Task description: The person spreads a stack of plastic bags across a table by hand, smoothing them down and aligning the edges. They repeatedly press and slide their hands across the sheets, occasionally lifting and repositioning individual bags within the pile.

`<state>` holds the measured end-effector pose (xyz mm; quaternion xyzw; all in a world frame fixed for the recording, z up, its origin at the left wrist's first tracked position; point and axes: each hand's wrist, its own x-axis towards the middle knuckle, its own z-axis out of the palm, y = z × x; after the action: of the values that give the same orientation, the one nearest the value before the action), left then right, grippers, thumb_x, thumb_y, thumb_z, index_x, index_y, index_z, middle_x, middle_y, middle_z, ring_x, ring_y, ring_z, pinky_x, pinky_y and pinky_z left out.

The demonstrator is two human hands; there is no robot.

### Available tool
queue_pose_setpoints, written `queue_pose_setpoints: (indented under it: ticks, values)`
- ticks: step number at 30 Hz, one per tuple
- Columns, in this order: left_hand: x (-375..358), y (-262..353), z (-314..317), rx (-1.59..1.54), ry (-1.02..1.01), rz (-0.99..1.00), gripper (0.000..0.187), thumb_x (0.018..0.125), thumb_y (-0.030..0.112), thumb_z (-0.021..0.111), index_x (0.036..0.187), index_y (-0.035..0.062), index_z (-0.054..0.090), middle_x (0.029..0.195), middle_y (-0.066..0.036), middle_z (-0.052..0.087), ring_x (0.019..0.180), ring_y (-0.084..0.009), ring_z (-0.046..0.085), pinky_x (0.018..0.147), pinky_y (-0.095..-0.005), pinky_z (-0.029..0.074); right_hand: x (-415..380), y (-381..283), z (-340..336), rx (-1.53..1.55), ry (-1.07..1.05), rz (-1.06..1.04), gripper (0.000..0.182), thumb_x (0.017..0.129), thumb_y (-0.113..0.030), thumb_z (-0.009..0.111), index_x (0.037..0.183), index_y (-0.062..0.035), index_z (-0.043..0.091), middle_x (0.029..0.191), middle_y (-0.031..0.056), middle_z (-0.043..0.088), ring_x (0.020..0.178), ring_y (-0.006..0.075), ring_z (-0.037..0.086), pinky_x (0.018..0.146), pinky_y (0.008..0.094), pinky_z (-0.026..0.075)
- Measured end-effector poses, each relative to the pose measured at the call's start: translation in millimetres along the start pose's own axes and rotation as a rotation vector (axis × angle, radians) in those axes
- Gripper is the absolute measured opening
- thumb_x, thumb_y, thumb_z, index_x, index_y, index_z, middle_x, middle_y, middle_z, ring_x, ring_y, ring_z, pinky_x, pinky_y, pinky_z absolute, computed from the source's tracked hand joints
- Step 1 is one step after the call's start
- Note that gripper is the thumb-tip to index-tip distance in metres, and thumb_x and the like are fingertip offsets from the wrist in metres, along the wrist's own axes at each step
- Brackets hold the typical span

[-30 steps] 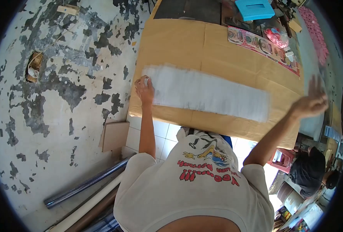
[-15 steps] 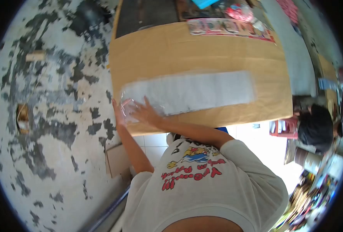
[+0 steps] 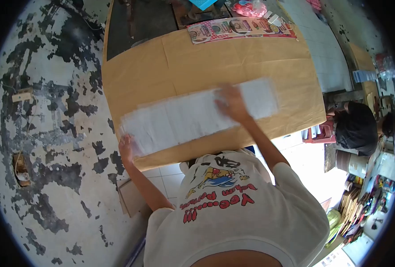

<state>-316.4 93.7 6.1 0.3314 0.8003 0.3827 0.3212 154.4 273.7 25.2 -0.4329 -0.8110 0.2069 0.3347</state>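
A long whitish strip (image 3: 179, 118) with a glossy, plastic-like look lies slantwise across the brown paper table cover (image 3: 206, 58). My right hand (image 3: 233, 106) rests over its right half, fingers spread and slightly blurred by motion. At the strip's lower left end, by the table's left edge, my left hand (image 3: 126, 150) has its fingers drawn together on the strip's border.
A printed colourful strip (image 3: 242, 29) lies along the back of the table, with a pink plastic bag (image 3: 250, 9) and a blue item (image 3: 202, 3) behind it. A peeling wall (image 3: 59, 147) stands close on the left. Another person (image 3: 357, 129) sits at the right.
My right hand has swept from the strip's left end to its right half. My left hand stays by the left end, its fingers now closer together. The camera view has shifted.
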Motion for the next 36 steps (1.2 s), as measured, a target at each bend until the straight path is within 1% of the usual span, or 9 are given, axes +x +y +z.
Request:
queue_pose_setpoints:
  ticks: [2,4,9,11,14,18,24,32,36]
  values:
    - [-4,3,1,0.016,0.013,-0.020,0.044,0.099,0.042,0.056,0.105,-0.0009,0.065,0.098,-0.009,0.069,0.091,-0.0184,0.059,0.089,-0.0331,0.043,-16,69,-32,-0.438,-0.016,0.048,0.058,0.085,-0.046,0.071,0.128,-0.0092,0.060,0.140,0.0164,0.052,0.137,0.0354,0.040,0.113,0.0614,0.023]
    - [-1,4,0,0.034,0.029,-0.016,0.046,0.098,0.044,0.057,0.106,-0.0009,0.064,0.097,-0.009,0.069,0.092,-0.0188,0.059,0.090,-0.0334,0.043,-17,106,-60,-0.490,-0.055,0.250,0.056,0.087,-0.045,0.069,0.128,-0.0081,0.059,0.143,0.0165,0.049,0.139,0.0356,0.038,0.113,0.0676,0.017]
    - [-6,11,4,-0.013,0.044,-0.069,0.052,0.096,0.050,0.058,0.113,0.0019,0.065,0.104,-0.008,0.068,0.102,-0.0191,0.057,0.095,-0.0337,0.040,34,52,-66,-0.050,0.081,-0.013,0.026,0.088,-0.023,0.070,0.107,-0.0060,0.069,0.112,0.0117,0.068,0.111,0.0347,0.058,0.102,0.0442,0.040]
    - [-4,7,2,-0.014,0.040,-0.083,0.054,0.095,0.052,0.058,0.116,0.0030,0.065,0.108,-0.007,0.067,0.106,-0.0191,0.056,0.098,-0.0338,0.039,54,34,-38,0.137,-0.159,-0.033,0.033,0.088,-0.037,0.069,0.096,-0.0057,0.072,0.110,0.0112,0.069,0.113,0.0338,0.058,0.101,0.0440,0.040]
    - [3,0,0,-0.016,0.004,-0.094,0.054,0.095,0.051,0.059,0.119,0.0023,0.064,0.111,-0.007,0.067,0.110,-0.0187,0.055,0.100,-0.0343,0.038,86,3,-28,-0.214,-0.598,0.097,0.051,0.086,-0.056,0.063,0.089,-0.0059,0.073,0.105,0.0124,0.069,0.112,0.0333,0.058,0.097,0.0431,0.044]
    - [1,1,6,-0.051,0.069,-0.114,0.048,0.096,0.048,0.059,0.115,0.0034,0.063,0.105,-0.006,0.067,0.102,-0.0182,0.056,0.096,-0.0341,0.039,92,49,-15,-0.090,-0.670,0.115,0.048,0.091,-0.056,0.060,0.094,-0.0079,0.069,0.097,0.0106,0.065,0.104,0.0297,0.057,0.093,0.0430,0.044]
    - [-2,7,12,-0.022,0.053,-0.105,0.042,0.097,0.046,0.059,0.105,0.0047,0.063,0.098,-0.005,0.066,0.096,-0.0181,0.057,0.092,-0.0350,0.041,80,109,-80,0.218,-0.695,0.404,0.050,0.091,-0.059,0.058,0.092,-0.0096,0.063,0.086,0.0068,0.062,0.101,0.0266,0.055,0.098,0.0487,0.037]
    - [-4,22,18,0.061,0.114,-0.067,0.046,0.096,0.049,0.058,0.099,0.0044,0.065,0.094,-0.006,0.067,0.092,-0.0202,0.060,0.089,-0.0352,0.044,67,95,-80,-0.269,-0.518,-0.085,0.045,0.078,-0.056,0.073,0.087,-0.0119,0.065,0.086,0.0019,0.062,0.104,0.0239,0.056,0.097,0.0413,0.036]
    - [15,-5,14,0.287,0.204,0.064,0.053,0.095,0.054,0.056,0.097,0.0027,0.068,0.090,-0.010,0.071,0.091,-0.0255,0.065,0.087,-0.0376,0.047,55,96,-71,-0.216,-0.418,-0.055,0.046,0.076,-0.054,0.075,0.091,-0.0114,0.064,0.091,0.0018,0.063,0.105,0.0244,0.055,0.095,0.0442,0.037]
